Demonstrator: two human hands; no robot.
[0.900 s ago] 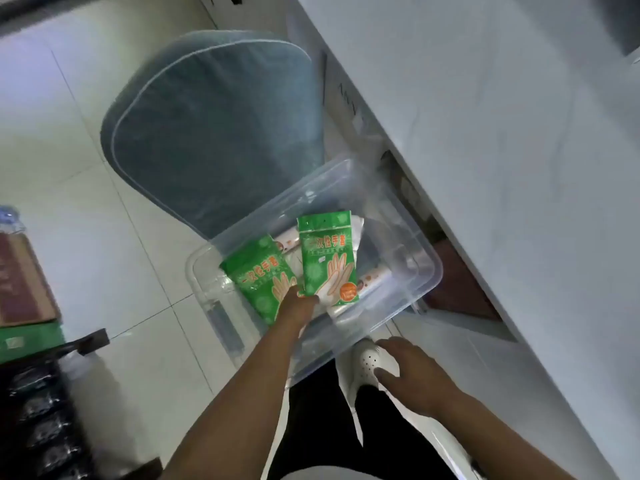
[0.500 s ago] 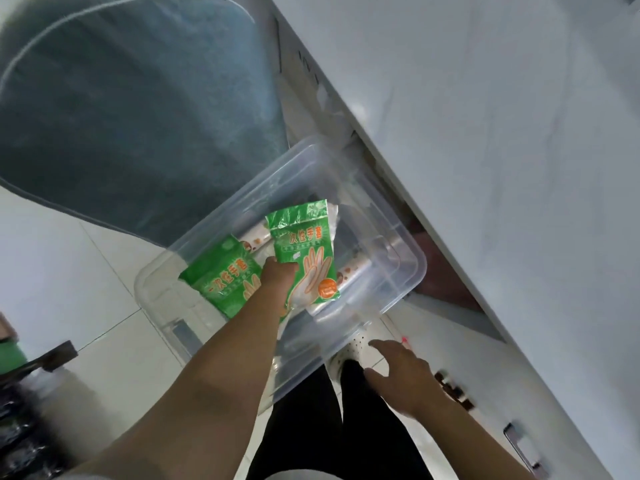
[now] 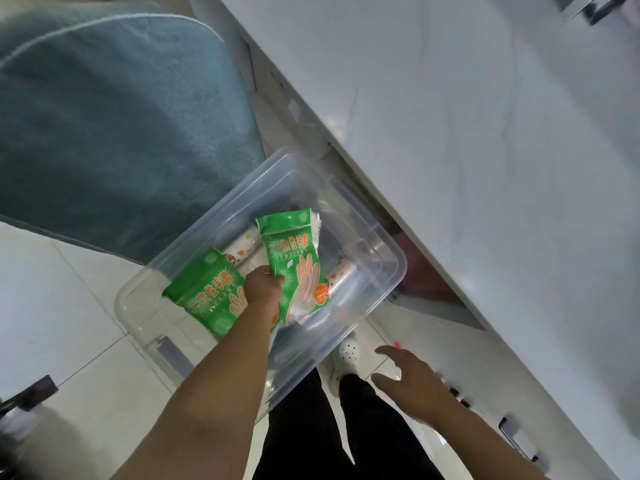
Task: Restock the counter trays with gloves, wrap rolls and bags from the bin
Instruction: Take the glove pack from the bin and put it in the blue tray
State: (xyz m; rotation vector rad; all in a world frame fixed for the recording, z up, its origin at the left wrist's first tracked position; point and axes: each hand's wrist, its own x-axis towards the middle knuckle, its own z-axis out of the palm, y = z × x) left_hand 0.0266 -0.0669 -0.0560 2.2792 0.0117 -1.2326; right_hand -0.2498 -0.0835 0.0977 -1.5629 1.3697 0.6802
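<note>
A clear plastic bin (image 3: 384, 296) sits on the floor below the counter. My left hand (image 3: 263, 289) reaches into it and is shut on a green pack of disposable gloves (image 3: 294, 258), which is tilted up out of the pile. A second green glove pack (image 3: 207, 292) lies flat in the bin to the left of my hand. White wrap rolls with small printed patterns (image 3: 242, 242) lie under the packs. My right hand (image 3: 412, 379) hovers outside the bin near the cabinet front, fingers apart and holding nothing.
A white marble counter (image 3: 467, 150) fills the right side, with cabinet handles (image 3: 519, 441) below its edge. A blue-grey cushioned chair (image 3: 114, 126) stands just behind the bin. My dark trousers and white shoe (image 3: 348, 355) are beside the bin on white tiles.
My left hand has closed on the right-hand glove pack and tipped it upward out of the bin. My right hand has spread its fingers and drifted slightly right.
</note>
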